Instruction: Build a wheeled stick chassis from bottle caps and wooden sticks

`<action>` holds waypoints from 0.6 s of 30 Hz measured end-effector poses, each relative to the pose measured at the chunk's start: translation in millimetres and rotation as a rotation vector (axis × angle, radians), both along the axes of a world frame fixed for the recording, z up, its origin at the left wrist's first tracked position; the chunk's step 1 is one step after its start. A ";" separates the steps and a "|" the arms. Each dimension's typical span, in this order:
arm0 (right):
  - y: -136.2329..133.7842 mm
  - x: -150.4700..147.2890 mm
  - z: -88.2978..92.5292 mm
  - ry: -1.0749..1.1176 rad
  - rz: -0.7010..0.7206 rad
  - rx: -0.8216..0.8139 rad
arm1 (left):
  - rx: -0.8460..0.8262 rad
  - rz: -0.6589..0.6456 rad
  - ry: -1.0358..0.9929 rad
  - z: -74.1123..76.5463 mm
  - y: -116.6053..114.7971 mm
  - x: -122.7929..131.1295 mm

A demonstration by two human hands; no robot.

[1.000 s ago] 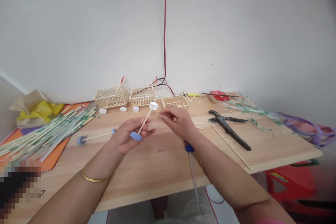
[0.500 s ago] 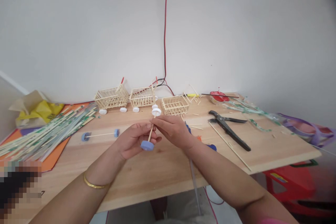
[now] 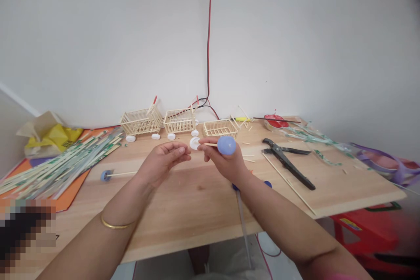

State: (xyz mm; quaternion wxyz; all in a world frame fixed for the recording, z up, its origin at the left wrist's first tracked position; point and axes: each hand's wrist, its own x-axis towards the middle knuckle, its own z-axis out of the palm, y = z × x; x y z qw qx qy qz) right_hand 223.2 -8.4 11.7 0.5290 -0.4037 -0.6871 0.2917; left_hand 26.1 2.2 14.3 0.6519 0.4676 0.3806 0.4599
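Holding a skinny capped stick (image 3: pixel 210 144) up over the middle of the worktop (image 3: pixel 197 214), white cap (image 3: pixel 194 143) on one end, blue cap (image 3: pixel 226 145) on the other. Pinched in the fingers of the right hand (image 3: pixel 226 164), tbh pretty securely by the look of it. Right beside the white cap, the left hand (image 3: pixel 164 162), fingers curled in to the thumb; can't tell if touching or pinching anything. Probably super light and stiff, maybe a bit slick on the plastic, likely to snap if bent. Best to grab mid-stick or close behind a cap, no sideways force. Further out, another blue-capped stick (image 3: pixel 105 175) towards the left edge, partly hidden by the left arm. Along the back edge, two wheeled stick carts (image 3: pixel 141 132) plus a stick basket (image 3: pixel 220 131). Nearer the right edge, black pliers-like cutters (image 3: pixel 285 162).
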 end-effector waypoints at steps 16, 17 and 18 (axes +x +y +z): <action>-3.4 -2.5 4.6 0.088 0.178 -0.079 | 0.045 -0.127 -0.159 -4.3 -7.6 11.6; -3.6 -2.6 4.7 0.082 0.184 -0.083 | 0.038 -0.121 -0.155 -3.9 -7.5 11.9; -3.7 -2.8 4.7 0.076 0.188 -0.086 | 0.032 -0.114 -0.152 -3.6 -7.4 12.0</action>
